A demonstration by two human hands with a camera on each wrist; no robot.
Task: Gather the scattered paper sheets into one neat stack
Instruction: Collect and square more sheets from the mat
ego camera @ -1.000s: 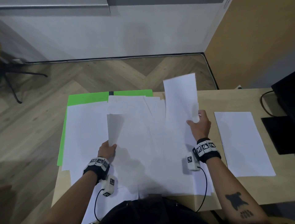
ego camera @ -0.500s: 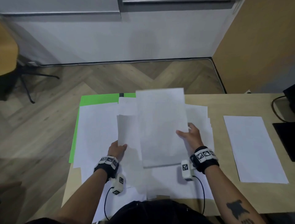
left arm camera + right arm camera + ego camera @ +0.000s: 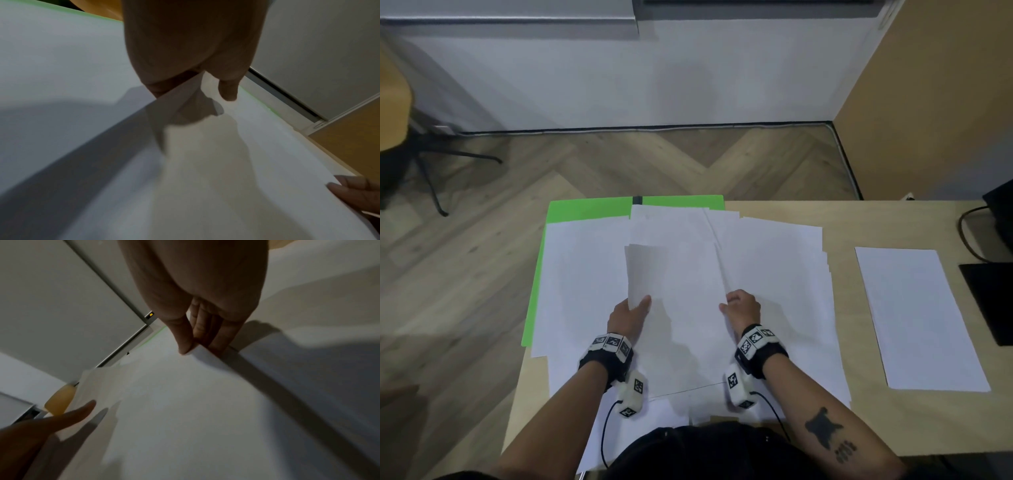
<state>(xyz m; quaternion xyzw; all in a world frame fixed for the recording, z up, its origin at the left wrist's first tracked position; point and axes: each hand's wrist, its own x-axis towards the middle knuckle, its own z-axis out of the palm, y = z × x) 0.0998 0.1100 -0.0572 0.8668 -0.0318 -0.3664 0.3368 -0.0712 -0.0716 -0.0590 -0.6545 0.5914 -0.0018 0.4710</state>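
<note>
A light wooden desk [image 3: 893, 421] fills the lower part of the head view, standing on herringbone wood flooring [image 3: 654, 164] before a white wall [image 3: 688, 78]. Across the left and middle of the desk lies a broad overlapping spread of white paper sheets [image 3: 784, 274], covering most of a bright green mat [image 3: 585, 210] whose far and left edges show beyond the paper. One separate sheet [image 3: 917, 318] lies flat on the desk well apart to the right, near a black monitor base [image 3: 993, 301] and a dark cable [image 3: 969, 236] at the desk's right edge. A black-legged chair [image 3: 424, 161] stands on the floor at far left. In the middle of the spread, a held sheet [image 3: 688, 308] is gripped by both hands along its side edges; its left edge curls upward while the rest lies on the papers below. The left hand [image 3: 628, 317] pinches that raised left edge, thumb on top and fingers underneath, the paper bunched in the grip in the left wrist view [image 3: 185, 104]. The right hand [image 3: 743, 308] pinches the right edge between its thumb [image 3: 183, 337] and its fingers, the thumb on the sheet's upper face. Both wrists wear black bands carrying white marker blocks [image 3: 753, 341].
</note>
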